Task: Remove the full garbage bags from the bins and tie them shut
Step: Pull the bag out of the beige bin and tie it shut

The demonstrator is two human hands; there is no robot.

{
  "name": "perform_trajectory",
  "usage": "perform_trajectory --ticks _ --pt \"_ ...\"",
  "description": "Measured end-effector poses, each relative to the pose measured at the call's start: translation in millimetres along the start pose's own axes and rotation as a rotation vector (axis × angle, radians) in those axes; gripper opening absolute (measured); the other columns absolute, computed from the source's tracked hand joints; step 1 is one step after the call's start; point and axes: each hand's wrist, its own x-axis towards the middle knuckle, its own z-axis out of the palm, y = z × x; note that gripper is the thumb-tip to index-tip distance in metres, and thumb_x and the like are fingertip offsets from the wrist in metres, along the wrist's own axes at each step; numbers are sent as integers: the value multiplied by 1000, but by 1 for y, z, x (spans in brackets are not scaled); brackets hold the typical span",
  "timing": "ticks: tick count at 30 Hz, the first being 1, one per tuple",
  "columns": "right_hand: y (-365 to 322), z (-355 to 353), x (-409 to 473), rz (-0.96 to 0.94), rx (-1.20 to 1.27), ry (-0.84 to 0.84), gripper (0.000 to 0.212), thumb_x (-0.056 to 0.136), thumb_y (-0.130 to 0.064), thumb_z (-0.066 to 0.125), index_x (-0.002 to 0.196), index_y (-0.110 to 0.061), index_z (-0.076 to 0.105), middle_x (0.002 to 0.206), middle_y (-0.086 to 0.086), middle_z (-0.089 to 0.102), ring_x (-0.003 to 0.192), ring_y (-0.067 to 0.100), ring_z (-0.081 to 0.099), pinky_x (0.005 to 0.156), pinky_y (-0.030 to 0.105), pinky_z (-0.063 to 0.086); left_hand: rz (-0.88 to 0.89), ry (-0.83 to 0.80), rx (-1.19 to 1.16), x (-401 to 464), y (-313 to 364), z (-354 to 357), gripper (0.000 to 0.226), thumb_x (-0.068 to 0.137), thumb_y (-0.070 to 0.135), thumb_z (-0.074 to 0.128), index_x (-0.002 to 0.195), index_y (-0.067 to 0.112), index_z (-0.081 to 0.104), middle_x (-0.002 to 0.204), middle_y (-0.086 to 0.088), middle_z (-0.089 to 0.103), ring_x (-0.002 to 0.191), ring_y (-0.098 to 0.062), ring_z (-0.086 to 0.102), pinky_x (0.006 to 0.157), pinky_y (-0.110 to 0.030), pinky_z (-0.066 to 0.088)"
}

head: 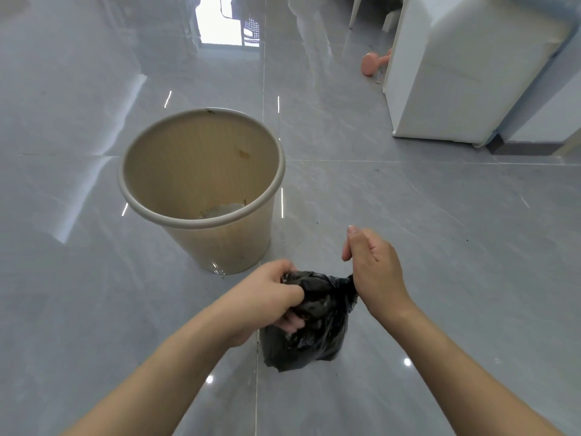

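— low in the frame's middle, why grip the black bag (pixel 309 328) like that?
— left hand (pixel 270 297) bunches its neck while right hand (pixel 372 272) pinches a twisted tail, likely drawing a knot tight.
— and the beige bin (pixel 201 187)?
— unlined, left of centre, just beyond the bag; bag's already out.

A glossy grey tiled floor (pixel 408 215) with thin pale grout lines carries everything. A round beige plastic bin (pixel 201 171) stands on it just beyond the left hand. A white cabinet (pixel 465 77) and a pink dumbbell-shaped object (pixel 372 62) rest well beyond the right hand.
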Motion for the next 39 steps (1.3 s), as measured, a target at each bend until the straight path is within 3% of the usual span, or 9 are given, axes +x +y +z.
perform_trajectory --ticks 4,10,13,16,21,26,32,37,39 --pt "0 4 -3 -232 -193 -28 50 96 -45 29 60 -13 43 60 -4 46 59 13 45 53 26 34 -32 21 204 2 3 -7 26 79 0 37 94 12 55 60 -6 53 44 -14 51 46 -27 47" --pt "31 -2 -1 -440 -480 -107 47 102 -39 36 64 -13 45 61 0 40 53 24 42 48 38 38 -282 -66 763 6 -17 -34 19 70 5 40 62 14 54 53 -3 52 49 -28 53 48 -23 45" --pt "54 -12 -3 -390 -596 -200 45 98 -39 37 65 -12 48 61 2 42 55 28 46 49 43 43 -351 35 904 10 -40 -53 18 77 8 42 65 13 55 56 -4 51 51 -27 53 49 -22 42" --pt "62 -6 -11 -289 -819 -363 56 96 -57 32 59 -17 45 63 -3 45 59 22 51 50 35 40 -282 82 966 17 -62 -53 15 78 9 43 74 10 57 61 -4 53 59 -24 50 52 -25 36" --pt "46 -5 10 72 -971 -618 74 81 -80 28 47 -15 36 42 -3 44 42 16 46 47 28 34 -115 99 615 23 -59 -46 25 68 1 40 61 12 62 48 3 57 47 -13 50 43 -16 34" --pt "47 -13 7 440 -431 -1002 63 72 -71 59 51 -22 27 47 -9 22 40 13 18 39 22 16 -31 176 678 31 -65 -46 24 65 0 41 46 14 44 39 6 39 44 -15 38 41 -21 26" --pt "61 -36 7 604 -99 -819 56 82 -57 64 50 -23 34 52 -2 23 44 15 17 41 24 14 -93 316 990 29 -92 -53 14 75 15 45 63 21 49 67 2 54 63 -21 51 50 -27 31" --pt "40 -15 5 953 1173 -456 25 87 -32 54 69 -13 56 53 -7 24 45 6 15 34 18 14 174 313 1076 25 -81 -32 10 74 15 45 69 22 50 66 0 54 69 -27 54 49 -29 28" --pt "28 4 0 915 1287 -340 18 88 -24 51 83 -9 60 57 -2 45 40 5 22 31 16 19 289 241 1079 23 -70 -26 7 74 14 46 71 20 48 69 -4 58 72 -29 54 50 -31 29"
